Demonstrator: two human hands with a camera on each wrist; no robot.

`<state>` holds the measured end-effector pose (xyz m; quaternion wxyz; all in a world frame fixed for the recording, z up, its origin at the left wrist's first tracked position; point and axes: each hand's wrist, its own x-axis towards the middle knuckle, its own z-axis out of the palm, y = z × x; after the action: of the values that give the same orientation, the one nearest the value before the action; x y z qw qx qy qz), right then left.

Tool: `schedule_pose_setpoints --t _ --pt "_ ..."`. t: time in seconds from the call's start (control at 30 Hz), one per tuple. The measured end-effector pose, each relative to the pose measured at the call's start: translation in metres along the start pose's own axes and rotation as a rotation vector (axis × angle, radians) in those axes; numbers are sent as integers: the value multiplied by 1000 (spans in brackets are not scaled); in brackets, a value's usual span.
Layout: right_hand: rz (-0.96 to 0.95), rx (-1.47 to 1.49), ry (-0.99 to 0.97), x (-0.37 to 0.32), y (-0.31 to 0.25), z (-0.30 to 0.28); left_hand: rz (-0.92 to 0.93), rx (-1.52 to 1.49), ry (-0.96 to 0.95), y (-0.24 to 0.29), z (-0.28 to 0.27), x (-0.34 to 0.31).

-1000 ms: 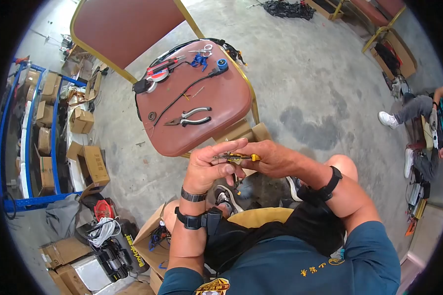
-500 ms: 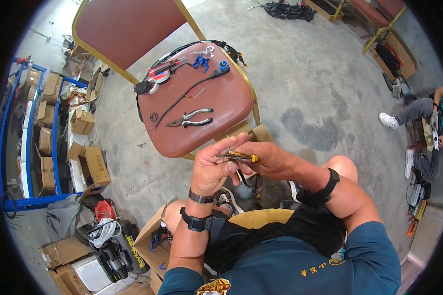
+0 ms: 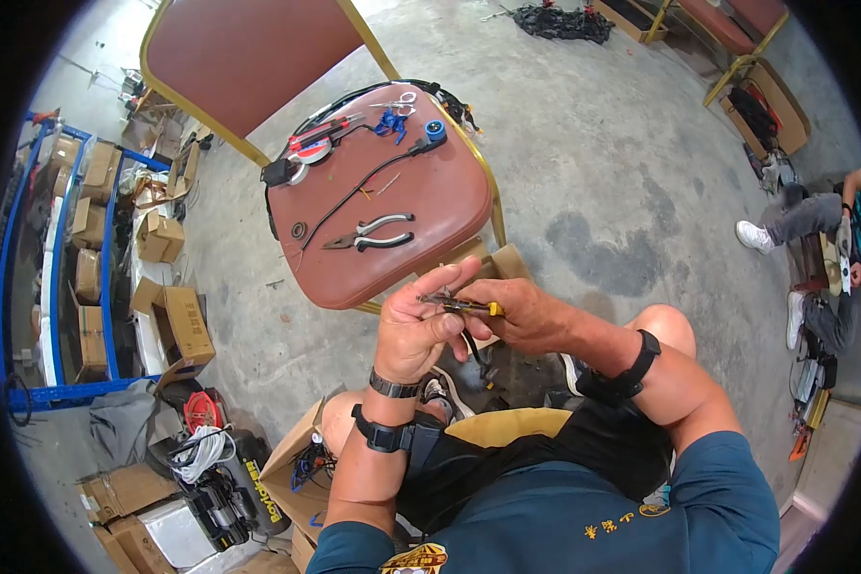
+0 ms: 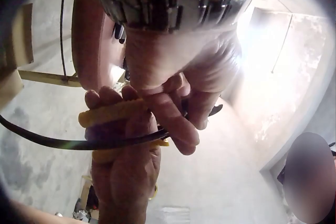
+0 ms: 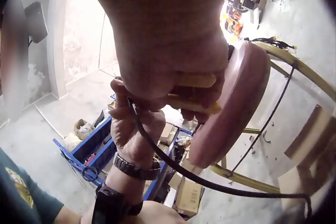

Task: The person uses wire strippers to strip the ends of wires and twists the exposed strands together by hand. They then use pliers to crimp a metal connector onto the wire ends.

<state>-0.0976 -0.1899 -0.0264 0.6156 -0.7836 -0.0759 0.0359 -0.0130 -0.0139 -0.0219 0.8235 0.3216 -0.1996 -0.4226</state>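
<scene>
In the head view my left hand (image 3: 411, 330) is held just beyond the chair's front edge, thumb and fingers pinching a black cable (image 4: 63, 143) near its end. My right hand (image 3: 521, 314) grips a tool with yellow handles (image 3: 495, 309), its dark metal head (image 3: 440, 300) at my left fingertips. The left wrist view shows one yellow handle (image 4: 113, 113) under the right fingers. In the right wrist view the cable (image 5: 181, 169) hangs away from the hands in a curve. Fingers hide the cable's end and the tool's exact contact with it.
On the red chair seat (image 3: 344, 273) lie grey-handled pliers (image 3: 383, 232), a black cord with a blue connector (image 3: 435, 130), scissors (image 3: 405, 103), tape and small tools. Blue shelving (image 3: 110, 287) and boxes stand at the left. Another person's legs (image 3: 804, 215) are at the far right.
Both hands have shifted slightly right in the head view, still together. The tool has tilted, its metal head now slightly higher. More of the cable shows beneath the hands.
</scene>
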Motion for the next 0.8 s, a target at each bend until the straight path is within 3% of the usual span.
schedule_pose_setpoints --t 0.33,0.63,0.7,0.77,0.8 --pt "-21 -84 4 1 6 2 -7 -66 15 -2 3 0" --pt "29 113 -68 3 10 8 -19 -26 66 2 4 -5" --pt "45 34 -16 5 12 12 -54 14 155 8 8 -8" --pt "-110 -164 17 11 35 19 -149 242 231 16 9 -7" --pt "-194 -345 32 11 40 18 -85 165 198 13 7 -7"
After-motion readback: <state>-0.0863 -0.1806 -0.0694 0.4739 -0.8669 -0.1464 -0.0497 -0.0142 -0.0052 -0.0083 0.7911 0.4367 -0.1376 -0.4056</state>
